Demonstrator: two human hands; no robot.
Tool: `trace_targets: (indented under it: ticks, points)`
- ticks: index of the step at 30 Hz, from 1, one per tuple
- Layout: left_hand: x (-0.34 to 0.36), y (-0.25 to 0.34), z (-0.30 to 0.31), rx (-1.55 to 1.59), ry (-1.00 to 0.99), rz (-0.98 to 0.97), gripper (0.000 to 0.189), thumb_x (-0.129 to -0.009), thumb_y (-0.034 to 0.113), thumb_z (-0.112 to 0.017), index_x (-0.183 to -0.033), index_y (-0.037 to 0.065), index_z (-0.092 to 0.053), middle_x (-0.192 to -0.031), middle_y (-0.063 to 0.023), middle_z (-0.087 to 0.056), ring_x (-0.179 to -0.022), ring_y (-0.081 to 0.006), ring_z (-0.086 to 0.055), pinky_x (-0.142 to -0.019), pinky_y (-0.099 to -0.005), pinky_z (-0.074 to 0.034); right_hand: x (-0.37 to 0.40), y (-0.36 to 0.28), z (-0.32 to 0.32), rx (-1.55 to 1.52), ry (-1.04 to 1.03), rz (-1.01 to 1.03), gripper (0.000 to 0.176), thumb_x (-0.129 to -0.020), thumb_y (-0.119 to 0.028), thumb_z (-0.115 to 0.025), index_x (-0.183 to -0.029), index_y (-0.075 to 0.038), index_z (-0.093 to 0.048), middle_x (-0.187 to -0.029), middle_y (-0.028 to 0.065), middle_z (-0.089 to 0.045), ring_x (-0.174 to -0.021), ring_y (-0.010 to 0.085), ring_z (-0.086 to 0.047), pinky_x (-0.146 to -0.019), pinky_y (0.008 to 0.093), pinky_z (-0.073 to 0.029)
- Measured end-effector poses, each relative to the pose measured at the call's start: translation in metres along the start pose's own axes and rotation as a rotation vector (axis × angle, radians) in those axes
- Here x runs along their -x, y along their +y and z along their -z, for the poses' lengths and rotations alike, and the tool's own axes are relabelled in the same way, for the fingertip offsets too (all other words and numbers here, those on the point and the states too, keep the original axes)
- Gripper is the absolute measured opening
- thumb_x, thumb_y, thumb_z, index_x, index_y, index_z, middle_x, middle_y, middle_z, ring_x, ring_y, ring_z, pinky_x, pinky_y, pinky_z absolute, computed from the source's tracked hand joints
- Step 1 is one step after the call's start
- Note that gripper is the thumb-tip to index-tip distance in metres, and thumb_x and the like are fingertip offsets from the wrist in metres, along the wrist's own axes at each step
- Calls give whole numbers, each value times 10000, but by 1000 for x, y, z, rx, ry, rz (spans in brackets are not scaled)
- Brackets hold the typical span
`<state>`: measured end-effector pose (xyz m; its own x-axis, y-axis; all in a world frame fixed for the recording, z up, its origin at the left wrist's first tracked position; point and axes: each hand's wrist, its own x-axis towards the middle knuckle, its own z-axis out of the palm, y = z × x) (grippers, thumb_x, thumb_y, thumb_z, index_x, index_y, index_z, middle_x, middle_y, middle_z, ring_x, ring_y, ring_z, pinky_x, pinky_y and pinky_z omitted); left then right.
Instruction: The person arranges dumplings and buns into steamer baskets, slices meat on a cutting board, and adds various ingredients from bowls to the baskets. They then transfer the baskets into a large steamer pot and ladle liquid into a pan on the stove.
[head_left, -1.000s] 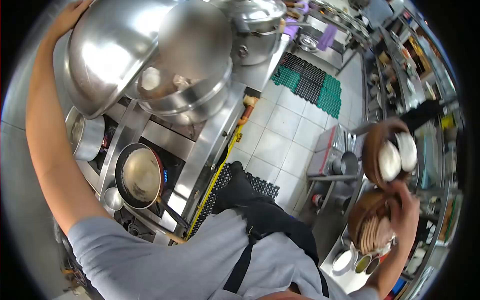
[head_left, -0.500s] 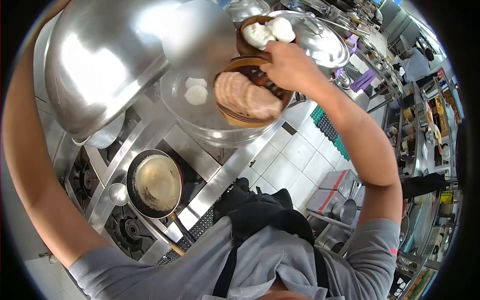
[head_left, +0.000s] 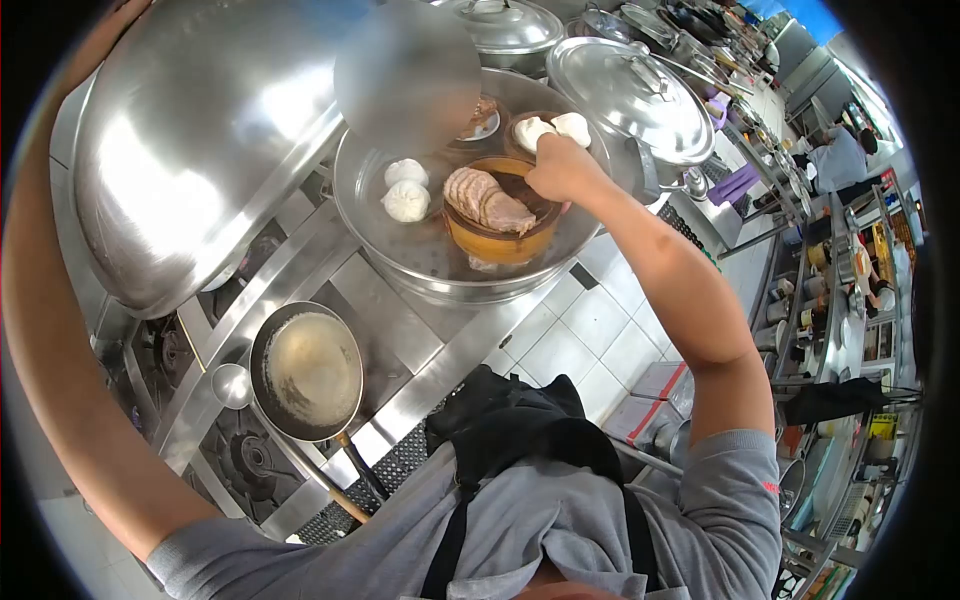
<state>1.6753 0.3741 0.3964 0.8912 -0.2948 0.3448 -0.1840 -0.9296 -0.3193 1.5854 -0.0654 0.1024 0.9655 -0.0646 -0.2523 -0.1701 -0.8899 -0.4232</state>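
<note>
My right hand [head_left: 562, 172] is closed on the right rim of a bamboo steamer basket [head_left: 500, 243] of sliced meat [head_left: 485, 200]. The basket is inside a wide metal steamer [head_left: 375, 245]. Just beyond that hand is a second basket with white buns [head_left: 550, 130]. Two more white buns [head_left: 406, 192] rest on the steamer's floor at the left. A small dish of reddish food [head_left: 483, 122] shows partly behind a blurred patch. At the upper left edge, my left hand [head_left: 105, 40] holds up a big domed steamer lid [head_left: 200, 150]; its fingers are mostly out of sight.
A frying pan [head_left: 310, 375] with pale liquid sits on the stove, beside a ladle [head_left: 233, 386] and a burner [head_left: 250, 455]. Lidded metal pots [head_left: 635, 100] stand beyond the steamer. Shelves [head_left: 840, 290] line the right side, where another person [head_left: 840, 165] is in the distance.
My right hand has lowered the meat basket into the steamer and levelled it. The bun basket behind appears lower, inside the steamer. The lid is still held up at the left.
</note>
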Motion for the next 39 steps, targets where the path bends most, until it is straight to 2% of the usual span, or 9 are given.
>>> trace_targets:
  ticks: [5, 8, 10, 13, 21, 25, 33, 37, 39]
  points:
    - [-19, -92, -42, -240, 37, -170, 489, -1016, 413, -401, -1468, 226, -417, -1504, -167, -376, -1407, -269, -343, -1170, -353, -232, -3, 8, -17, 56, 11, 30, 196, -797, -6, -523, -895, 124, -630, -869, 265, -685, -618, 314, -701, -496, 382, -570]
    - [-14, -96, -42, -321, 6, -170, 478, -1032, 333, -381, -1500, 240, -351, -1540, -144, -321, -1433, -255, -293, -1184, -342, -190, -4, 18, -19, 145, 111, 174, 210, -809, -56, -555, -927, 85, -657, -913, 279, -677, -782, 365, -697, -695, 415, -574]
    - [-3, -93, -38, -585, 216, -355, 502, -998, 442, -424, -1431, 190, -465, -1394, -178, -507, -1321, -287, -462, -1110, -358, -337, -2, 19, -12, 209, 192, 248, 244, -813, -116, -597, -1008, 1, -687, -968, 259, -672, -945, 409, -652, -883, 431, -520]
    - [25, -25, -6, -78, 39, -10, 550, -973, 500, -416, -1369, 132, -515, -1359, -200, -529, -1300, -329, -474, -1097, -388, -346, -7, 21, 22, 201, 311, 346, 265, -817, -133, -620, -1052, -33, -689, -956, 214, -692, -902, 378, -678, -811, 422, -555]
    - [38, 20, 15, 82, -31, 88, 707, -927, 610, -395, -1243, 18, -617, -1289, -242, -574, -1257, -411, -499, -1071, -453, -364, -36, 1, 73, 77, 198, 245, 329, -831, -164, -696, -1142, -58, -675, -914, 189, -699, -753, 254, -700, -639, 372, -555]
    - [38, 29, 18, 86, -33, 77, 688, -924, 609, -399, -1245, 42, -624, -1289, -230, -580, -1255, -399, -506, -1070, -453, -366, -49, 11, 27, 302, 302, 585, 323, -819, -174, -700, -1125, -73, -681, -950, 188, -698, -900, 348, -676, -806, 403, -530]
    - [34, 59, 19, 135, -5, 75, 644, -907, 594, -446, -1211, 67, -656, -1271, -210, -601, -1237, -386, -526, -1061, -439, -381, -13, 24, -27, 200, 75, 465, 340, -899, -227, -608, -1184, -43, -630, -1056, 253, -660, -1037, 391, -627, -903, 470, -488]
    - [26, 91, 13, 202, -11, 68, 651, -893, 609, -454, -1204, 76, -663, -1268, -232, -596, -1252, -371, -522, -1069, -428, -379, 70, 46, 13, -105, 486, 451, 352, -931, -208, -571, -1233, -28, -577, -980, 213, -700, -845, 357, -693, -779, 420, -539]
    - [49, 145, 17, 295, 78, 7, 565, -961, 542, -453, -1121, 51, -682, -1040, -150, -694, -966, -296, -660, -843, -445, -519, 119, 77, 22, -562, 409, 303, 360, -945, -193, -576, -1255, -12, -554, -917, 147, -717, -713, 208, -699, -642, 313, -549]
